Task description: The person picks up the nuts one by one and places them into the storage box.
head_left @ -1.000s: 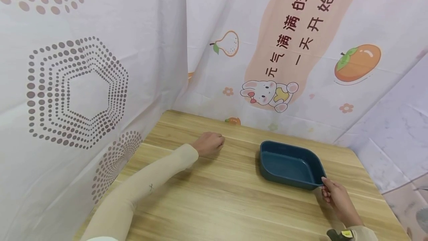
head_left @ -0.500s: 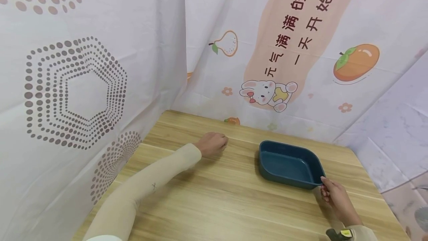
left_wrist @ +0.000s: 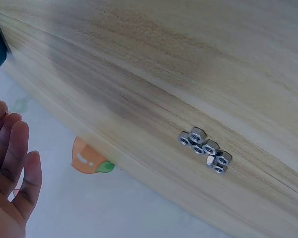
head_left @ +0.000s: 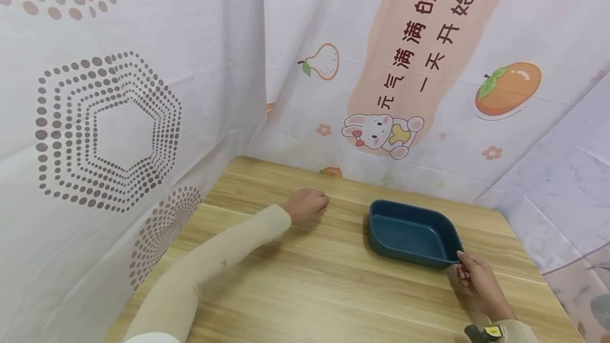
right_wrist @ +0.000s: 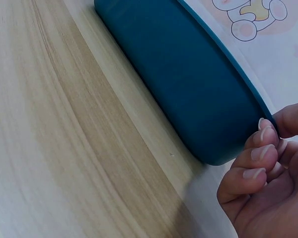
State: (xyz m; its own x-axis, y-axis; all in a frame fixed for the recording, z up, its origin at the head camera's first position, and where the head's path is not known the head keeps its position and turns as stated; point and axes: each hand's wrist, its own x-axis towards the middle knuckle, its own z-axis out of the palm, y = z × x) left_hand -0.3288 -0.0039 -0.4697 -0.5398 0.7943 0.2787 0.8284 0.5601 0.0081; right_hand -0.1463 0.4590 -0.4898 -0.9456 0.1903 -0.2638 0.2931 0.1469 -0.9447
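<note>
My left hand (head_left: 307, 206) is over the back left of the table. Its thumb meets a forefinger tip in a pinch in the left wrist view, the other fingers (left_wrist: 32, 183) loosely bent; I cannot tell whether anything sits between the tips. Several silver hex nuts (left_wrist: 208, 148) lie in a cluster on the table near that hand, hidden in the head view. My right hand (head_left: 480, 282) pinches the near right corner of a dark teal rectangular bin (right_wrist: 174, 69), thumb and fingers gripping its rim. The inside of the bin (head_left: 412, 237) shows nothing in it.
The light wood-grain table (head_left: 305, 290) ends at printed cloth hangings (head_left: 305, 115) along the back and a dotted cloth (head_left: 128, 136) at the left. A small black device (head_left: 483, 334) is strapped on the right wrist.
My left hand has shifted a little to the right, towards the bin, its fingers still drawn together. The right hand and bin stay in place.
</note>
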